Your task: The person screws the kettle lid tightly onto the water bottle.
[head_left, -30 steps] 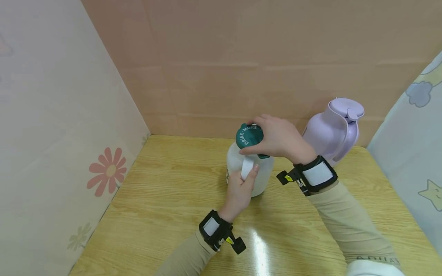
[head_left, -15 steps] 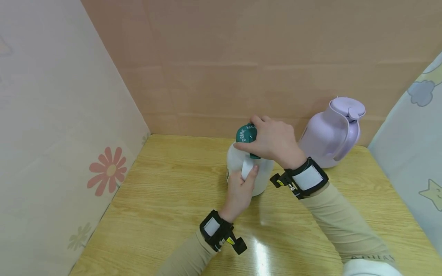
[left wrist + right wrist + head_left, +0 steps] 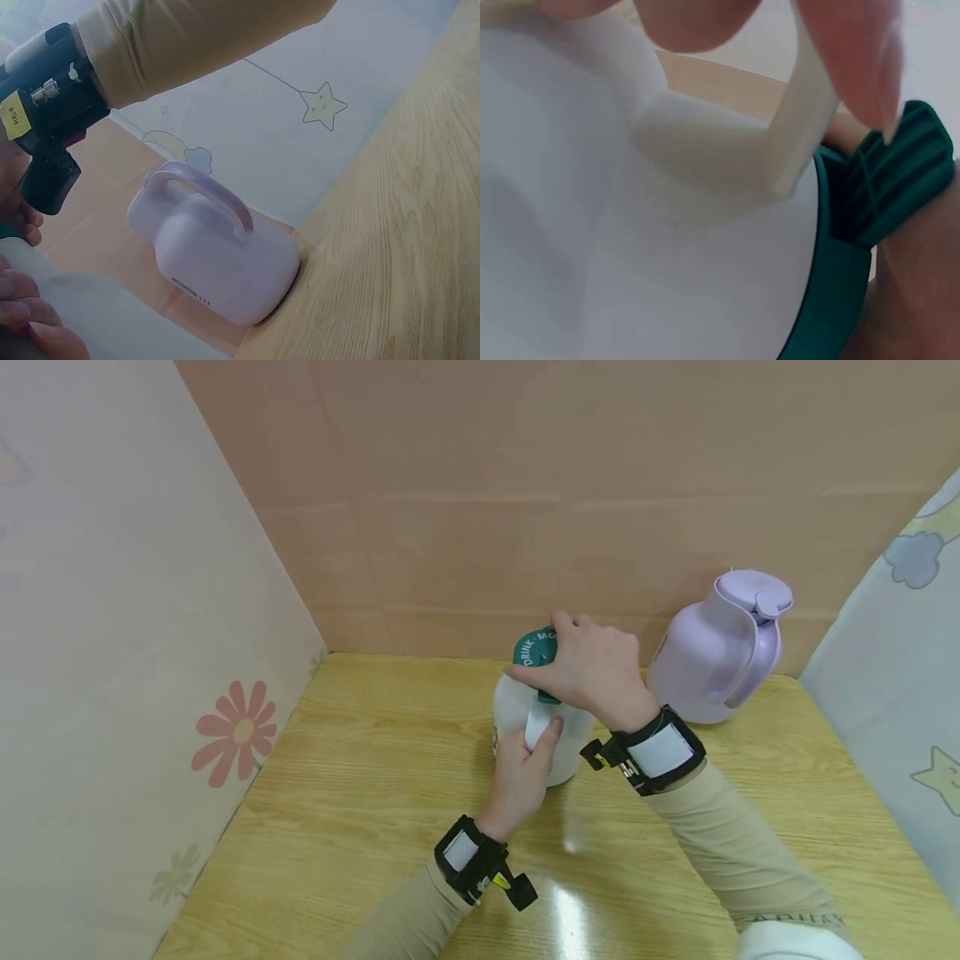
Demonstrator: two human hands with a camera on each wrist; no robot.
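A white plastic jug [image 3: 510, 710] stands on the wooden table [image 3: 360, 793] near the back wall. My left hand [image 3: 523, 770] grips its white handle [image 3: 536, 725] from the front. Over the dark green screw cap [image 3: 534, 648], printed with white letters, my right hand [image 3: 592, 670] curls its fingers round the rim. The right wrist view is filled by the jug's white shoulder [image 3: 630, 225], the handle [image 3: 802, 127] and the ribbed green cap [image 3: 877, 202]. My left hand's fingertips [image 3: 30, 322] show at the lower left of the left wrist view against the jug [image 3: 112, 322].
A lilac thermos jug [image 3: 720, 652] with a handle stands at the back right, also seen as the lilac jug [image 3: 217, 255] in the left wrist view. Pink wall panels close the back and left; a patterned panel [image 3: 900, 652] closes the right.
My right hand has turned on the green cap, its wrist swinging left and toward me. More of the cap is covered. The left hand and jug have stayed put.
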